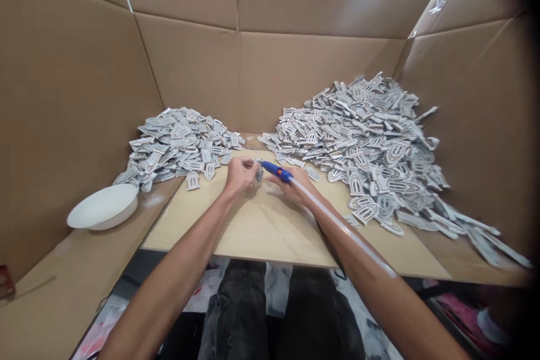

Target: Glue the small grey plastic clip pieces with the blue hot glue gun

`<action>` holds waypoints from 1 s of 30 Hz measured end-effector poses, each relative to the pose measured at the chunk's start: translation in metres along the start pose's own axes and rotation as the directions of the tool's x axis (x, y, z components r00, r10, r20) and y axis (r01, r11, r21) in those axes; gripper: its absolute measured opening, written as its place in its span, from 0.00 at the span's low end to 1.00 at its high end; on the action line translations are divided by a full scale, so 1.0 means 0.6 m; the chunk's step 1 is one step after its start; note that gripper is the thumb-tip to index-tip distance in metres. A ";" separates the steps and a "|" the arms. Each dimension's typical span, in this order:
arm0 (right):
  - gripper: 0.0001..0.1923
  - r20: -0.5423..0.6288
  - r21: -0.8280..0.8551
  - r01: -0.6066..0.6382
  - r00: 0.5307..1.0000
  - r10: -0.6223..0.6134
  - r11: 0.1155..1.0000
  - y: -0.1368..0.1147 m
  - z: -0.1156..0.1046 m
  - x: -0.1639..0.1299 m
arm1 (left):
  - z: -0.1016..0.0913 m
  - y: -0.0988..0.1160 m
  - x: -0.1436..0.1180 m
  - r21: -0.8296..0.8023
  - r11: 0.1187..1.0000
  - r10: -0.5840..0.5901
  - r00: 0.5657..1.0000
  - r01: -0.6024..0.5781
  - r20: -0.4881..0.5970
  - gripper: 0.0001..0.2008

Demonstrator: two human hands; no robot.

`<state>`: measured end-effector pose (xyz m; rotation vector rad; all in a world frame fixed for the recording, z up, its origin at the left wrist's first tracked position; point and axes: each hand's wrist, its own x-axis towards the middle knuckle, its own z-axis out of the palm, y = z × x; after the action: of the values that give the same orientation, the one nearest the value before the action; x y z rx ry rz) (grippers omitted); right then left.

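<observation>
My left hand point(241, 175) is closed, with a small grey-white arched piece point(259, 171) pinched at its fingertips above the board. My right hand point(295, 184) wraps round a blue air blow gun point(273, 170) with an orange part on it. The gun's tip points left and sits close beside the piece; whether they touch, I cannot tell. From the gun's back end a clear hose point(337, 222) runs along my right forearm. Some of my right fingers are hidden under the gun.
A large heap of grey-white arched pieces point(358, 135) rises at the right, a smaller heap point(177, 140) at the left. A white bowl point(103, 207) stands at the left. Cardboard walls point(320, 67) enclose the pale board point(270, 230). A red object point(5, 282) lies far left.
</observation>
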<state>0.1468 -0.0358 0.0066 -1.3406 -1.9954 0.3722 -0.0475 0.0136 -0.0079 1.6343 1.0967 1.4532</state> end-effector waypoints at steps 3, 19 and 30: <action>0.24 -0.159 0.005 0.058 0.986 -0.056 0.998 -0.002 0.002 0.002 | -0.007 0.000 0.003 0.043 0.997 -0.058 0.998 0.059 -0.021 0.07; 0.28 -0.322 0.225 -0.223 0.902 0.289 0.948 0.012 -0.026 0.010 | -0.101 0.015 0.076 -0.007 1.000 -0.025 0.825 0.026 -0.565 0.29; 0.35 -0.337 0.328 -0.381 0.808 0.484 0.864 0.057 -0.046 0.018 | -0.024 -0.012 0.014 0.475 0.873 -0.059 0.944 -0.109 0.325 0.17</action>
<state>0.1871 -0.0154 0.0109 -1.5616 -1.2390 0.4846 -0.0628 0.0237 -0.0089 2.1544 1.3129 0.8976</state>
